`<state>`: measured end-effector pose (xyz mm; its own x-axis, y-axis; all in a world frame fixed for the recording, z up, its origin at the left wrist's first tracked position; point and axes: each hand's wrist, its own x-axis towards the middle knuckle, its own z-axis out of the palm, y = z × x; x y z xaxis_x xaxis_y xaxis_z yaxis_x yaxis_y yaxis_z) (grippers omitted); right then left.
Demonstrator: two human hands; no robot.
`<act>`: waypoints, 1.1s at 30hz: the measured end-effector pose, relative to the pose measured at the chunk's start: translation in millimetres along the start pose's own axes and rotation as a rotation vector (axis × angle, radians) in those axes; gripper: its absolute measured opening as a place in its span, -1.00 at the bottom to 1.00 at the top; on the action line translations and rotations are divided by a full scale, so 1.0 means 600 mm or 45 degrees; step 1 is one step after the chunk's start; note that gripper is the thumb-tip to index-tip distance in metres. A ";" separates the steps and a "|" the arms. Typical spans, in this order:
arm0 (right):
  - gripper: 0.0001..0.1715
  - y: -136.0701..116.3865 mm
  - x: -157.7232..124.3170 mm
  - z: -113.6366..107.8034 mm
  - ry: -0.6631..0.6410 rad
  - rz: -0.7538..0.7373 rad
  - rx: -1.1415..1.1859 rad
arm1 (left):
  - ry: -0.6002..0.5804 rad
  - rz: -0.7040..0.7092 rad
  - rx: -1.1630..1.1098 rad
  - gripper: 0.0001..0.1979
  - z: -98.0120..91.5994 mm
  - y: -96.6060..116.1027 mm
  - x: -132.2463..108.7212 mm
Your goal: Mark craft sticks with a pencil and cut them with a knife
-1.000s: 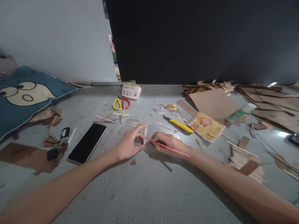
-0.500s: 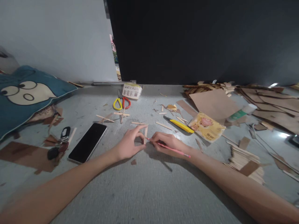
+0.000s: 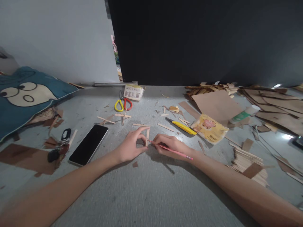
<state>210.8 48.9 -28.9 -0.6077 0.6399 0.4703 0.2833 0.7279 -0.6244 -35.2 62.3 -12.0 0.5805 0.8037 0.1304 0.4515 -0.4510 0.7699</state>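
Observation:
My left hand (image 3: 132, 145) is curved round a wooden craft stick (image 3: 148, 136), with thumb and forefinger pressing at its two ends. A second craft stick (image 3: 139, 125) lies across the far end, so the two meet at a corner. My right hand (image 3: 168, 144) is closed round a pink pencil (image 3: 176, 152); its tip touches the upright stick's right side and its eraser end points right. Beyond my hands lie crossed craft sticks (image 3: 123, 116), another crossed pair (image 3: 106, 119) and a loose stick (image 3: 166, 127).
A phone (image 3: 89, 144) and keys (image 3: 62, 145) lie on the left, near a blue cushion (image 3: 38, 91). Scissors (image 3: 123, 104) lie behind. To the right are a yellow utility knife (image 3: 184, 127), a yellow packet (image 3: 210, 128), a glue stick (image 3: 245, 114), cardboard (image 3: 217, 104) and a stick bundle (image 3: 248, 165).

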 end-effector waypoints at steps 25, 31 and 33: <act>-0.81 0.004 -0.002 0.005 0.028 -0.018 -0.044 | -0.007 -0.010 0.002 -0.25 -0.001 0.000 0.000; -0.82 0.001 -0.001 0.006 0.067 -0.014 -0.054 | -0.015 -0.017 -0.002 -0.27 -0.002 0.000 -0.002; -0.82 0.000 -0.001 0.005 0.058 -0.008 -0.054 | -0.017 -0.012 0.000 -0.27 -0.001 -0.001 -0.002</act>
<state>208.7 48.0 -31.2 -0.5757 0.6451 0.5025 0.3112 0.7411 -0.5949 -36.5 62.0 -12.1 0.5851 0.8028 0.1146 0.4569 -0.4431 0.7713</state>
